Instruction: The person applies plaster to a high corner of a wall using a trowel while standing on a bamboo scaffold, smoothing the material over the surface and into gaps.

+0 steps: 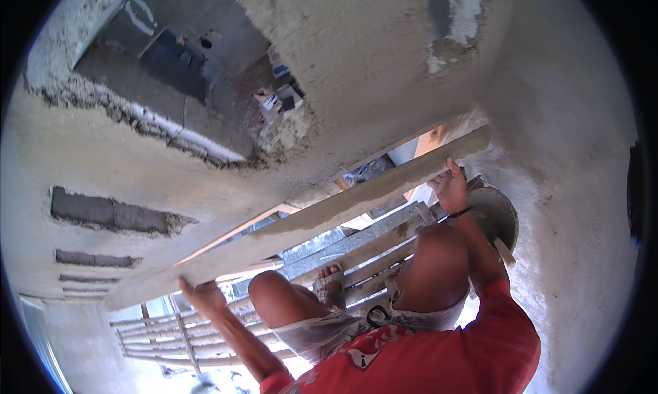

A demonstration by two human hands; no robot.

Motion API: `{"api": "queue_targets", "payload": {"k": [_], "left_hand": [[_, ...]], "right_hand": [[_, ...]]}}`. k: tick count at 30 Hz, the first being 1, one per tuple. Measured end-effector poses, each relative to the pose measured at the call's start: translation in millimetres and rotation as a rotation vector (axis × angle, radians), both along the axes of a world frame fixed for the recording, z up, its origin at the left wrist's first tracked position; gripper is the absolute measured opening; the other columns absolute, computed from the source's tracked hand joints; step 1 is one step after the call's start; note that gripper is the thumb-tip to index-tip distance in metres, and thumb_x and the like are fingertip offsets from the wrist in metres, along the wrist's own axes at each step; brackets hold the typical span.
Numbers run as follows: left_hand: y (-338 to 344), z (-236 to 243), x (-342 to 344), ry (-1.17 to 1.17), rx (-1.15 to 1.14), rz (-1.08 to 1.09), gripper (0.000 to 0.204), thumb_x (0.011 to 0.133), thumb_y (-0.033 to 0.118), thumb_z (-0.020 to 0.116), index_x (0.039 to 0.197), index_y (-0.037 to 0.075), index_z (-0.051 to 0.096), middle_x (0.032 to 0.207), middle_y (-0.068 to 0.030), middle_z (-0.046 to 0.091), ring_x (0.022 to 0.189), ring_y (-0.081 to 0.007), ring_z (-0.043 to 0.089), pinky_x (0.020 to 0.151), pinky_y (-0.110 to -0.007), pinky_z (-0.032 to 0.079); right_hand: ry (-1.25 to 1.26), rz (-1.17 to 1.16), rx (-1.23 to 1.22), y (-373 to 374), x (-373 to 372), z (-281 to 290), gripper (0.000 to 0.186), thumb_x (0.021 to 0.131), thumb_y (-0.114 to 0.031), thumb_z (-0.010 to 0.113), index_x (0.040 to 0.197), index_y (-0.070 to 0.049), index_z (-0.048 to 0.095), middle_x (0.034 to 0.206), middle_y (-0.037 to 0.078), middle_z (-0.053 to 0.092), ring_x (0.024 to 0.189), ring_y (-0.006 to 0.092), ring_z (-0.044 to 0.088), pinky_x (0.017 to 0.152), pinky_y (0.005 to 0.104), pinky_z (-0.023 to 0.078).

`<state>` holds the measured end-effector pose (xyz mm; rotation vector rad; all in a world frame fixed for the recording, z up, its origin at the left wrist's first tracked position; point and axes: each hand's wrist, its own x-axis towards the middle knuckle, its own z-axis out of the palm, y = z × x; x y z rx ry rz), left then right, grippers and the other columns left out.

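Two hands hold one long straightedge against the plastered wall.

We grip the straightedge [301, 219] at both ends: our left hand [203, 297] clasps its lower end, our right hand [451, 187] (a dark band on the wrist) clasps near its upper end. It lies slanted across the grey wall [171, 154], above the bamboo scaffold [370, 253] where we squat.

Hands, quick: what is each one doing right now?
Left hand: closed on the lower end of the long straightedge board, pressing it to the plastered wall.
Right hand: fingers gripping the board's upper end.
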<state>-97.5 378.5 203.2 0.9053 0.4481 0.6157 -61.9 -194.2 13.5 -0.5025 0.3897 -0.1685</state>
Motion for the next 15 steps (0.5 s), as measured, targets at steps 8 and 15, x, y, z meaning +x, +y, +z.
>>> {"api": "queue_targets", "payload": {"k": [8, 15], "left_hand": [[21.4, -159.3, 33.9, 0.245, -0.372, -0.04, 0.062, 0.085, 0.042, 0.059, 0.129, 0.004, 0.039, 0.13, -0.0155, 0.046, 0.122, -0.031, 0.044, 0.103, -0.049, 0.037], [23.8, -219.4, 75.3, 0.261, -0.401, -0.103, 0.072, 0.09, 0.061, 0.042, 0.133, 0.004, 0.039, 0.132, -0.0146, 0.045, 0.122, -0.031, 0.044, 0.101, -0.049, 0.038]], "right_hand": [[0.165, 0.068, -0.147, -35.4, 13.0, -63.5, 0.039, 0.088, -0.038, 0.06, 0.116, -0.013, 0.052, 0.116, 0.008, 0.057, 0.107, 0.0234, 0.055, 0.087, 0.0397, 0.045], [0.223, 0.112, -0.076, -47.8, 44.7, -79.3, 0.032, 0.088, -0.036, 0.06, 0.112, -0.015, 0.054, 0.111, 0.005, 0.06, 0.1, 0.0213, 0.057, 0.081, 0.0376, 0.047]]}}
